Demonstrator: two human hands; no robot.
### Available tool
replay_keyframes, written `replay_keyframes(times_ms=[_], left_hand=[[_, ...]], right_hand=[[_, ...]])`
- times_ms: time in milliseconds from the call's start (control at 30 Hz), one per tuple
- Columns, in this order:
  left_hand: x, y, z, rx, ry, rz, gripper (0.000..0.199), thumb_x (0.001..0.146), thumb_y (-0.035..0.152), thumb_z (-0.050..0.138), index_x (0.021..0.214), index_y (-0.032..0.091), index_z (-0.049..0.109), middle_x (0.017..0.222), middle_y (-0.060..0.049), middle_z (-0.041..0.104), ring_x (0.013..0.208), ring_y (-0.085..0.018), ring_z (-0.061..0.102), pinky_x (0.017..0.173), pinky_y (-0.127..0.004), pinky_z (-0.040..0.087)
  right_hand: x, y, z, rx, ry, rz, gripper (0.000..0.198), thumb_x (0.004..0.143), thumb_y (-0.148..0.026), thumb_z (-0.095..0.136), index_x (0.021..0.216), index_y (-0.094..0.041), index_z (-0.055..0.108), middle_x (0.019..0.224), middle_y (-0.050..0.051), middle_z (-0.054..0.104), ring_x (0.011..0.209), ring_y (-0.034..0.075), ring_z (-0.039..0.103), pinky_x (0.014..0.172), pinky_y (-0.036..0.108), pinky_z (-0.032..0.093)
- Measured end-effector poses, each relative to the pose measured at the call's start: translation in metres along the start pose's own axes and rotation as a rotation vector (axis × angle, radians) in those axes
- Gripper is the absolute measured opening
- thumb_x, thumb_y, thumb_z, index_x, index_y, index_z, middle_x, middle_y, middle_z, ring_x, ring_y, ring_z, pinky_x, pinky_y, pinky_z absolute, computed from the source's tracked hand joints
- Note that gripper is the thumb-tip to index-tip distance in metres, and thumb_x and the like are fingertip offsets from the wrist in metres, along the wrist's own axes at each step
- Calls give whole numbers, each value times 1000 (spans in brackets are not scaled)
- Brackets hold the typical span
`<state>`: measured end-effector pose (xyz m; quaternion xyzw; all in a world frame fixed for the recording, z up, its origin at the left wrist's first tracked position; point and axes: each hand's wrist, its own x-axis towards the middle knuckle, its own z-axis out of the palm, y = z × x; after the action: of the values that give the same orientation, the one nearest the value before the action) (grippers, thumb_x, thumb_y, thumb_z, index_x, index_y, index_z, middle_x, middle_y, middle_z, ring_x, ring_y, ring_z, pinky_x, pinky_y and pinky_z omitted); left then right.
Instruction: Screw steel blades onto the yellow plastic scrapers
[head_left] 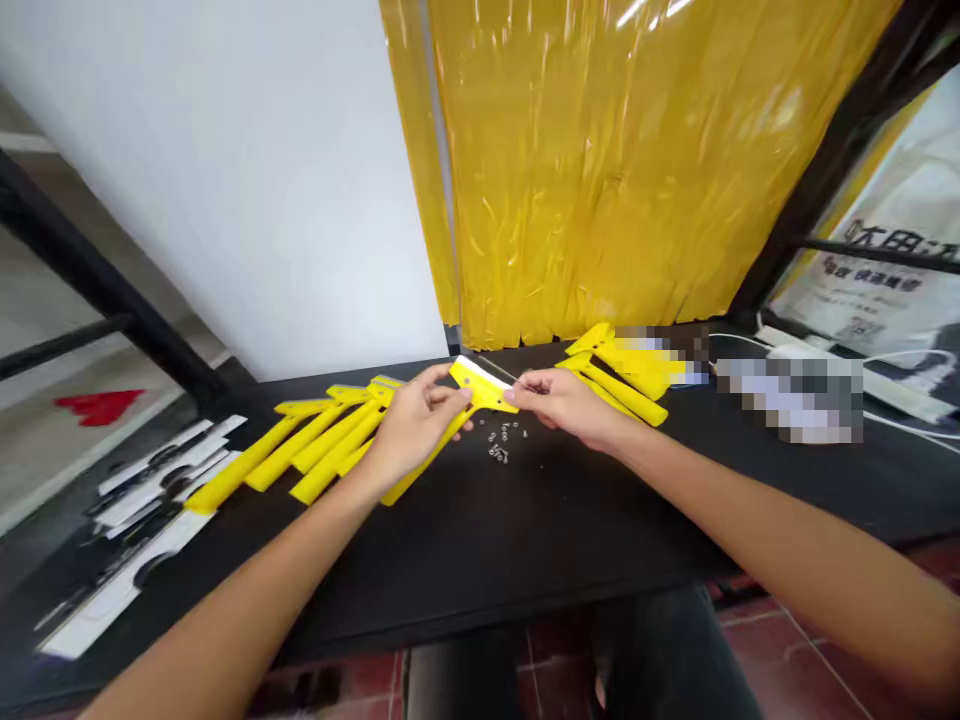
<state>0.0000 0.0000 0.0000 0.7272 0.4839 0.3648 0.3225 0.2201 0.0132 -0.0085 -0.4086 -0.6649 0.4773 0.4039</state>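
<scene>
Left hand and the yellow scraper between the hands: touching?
Touching. The head view shows the left hand gripping the yellow scraper, thumb lying against its near face with no gap.

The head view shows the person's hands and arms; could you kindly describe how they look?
The left hand and right hand wear no gloves. Both forearms are sleeveless where visible, with no watch or bracelet to be seen.

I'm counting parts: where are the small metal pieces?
In the head view, the small metal pieces lie centrally on the black tabletop, below the held yellow tool, right of the left hand.
</scene>
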Motion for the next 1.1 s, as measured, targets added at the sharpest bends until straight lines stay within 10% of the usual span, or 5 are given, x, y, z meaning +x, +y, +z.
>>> replay_keyframes(times_ms=[133,367,500,700,1100], left_hand=[[-9,-1,10,376,341,321,57,91,34,66,141,20,45,128,-13,60,85,-16,68,70,-30,58],[-17,-1,12,866,257,524,32,98,29,57,130,32,60,132,-8,59,92,-18,67,58,-24,51],[-11,-1,2,634,338,384,28,99,29,53,126,25,61,120,-8,65,85,-18,68,67,-27,55],[-2,6,-1,-88,210,-9,26,90,38,63,103,16,58,105,-9,66,53,-13,65,41,-23,51],[1,0,6,-234,13,-155,22,86,36,69,87,16,60,67,-1,64,45,-13,60,34,-21,45]], right_hand=[[-4,2,3,161,-20,82,38,79,-48,75,69,-20,51,53,-9,33,46,7,25,44,25,18],[-5,4,12,369,-89,71,44,91,-59,58,73,-24,38,54,-11,26,43,7,17,40,22,13],[3,12,-6,-37,50,-145,47,98,-58,45,70,-21,50,56,-6,42,48,10,40,48,24,34],[13,25,-32,-680,-180,-271,17,89,-30,64,93,-20,77,86,4,73,79,18,64,75,31,45],[18,44,-18,-745,-193,-222,9,83,-21,68,82,-19,76,81,3,73,71,15,64,65,26,45]])
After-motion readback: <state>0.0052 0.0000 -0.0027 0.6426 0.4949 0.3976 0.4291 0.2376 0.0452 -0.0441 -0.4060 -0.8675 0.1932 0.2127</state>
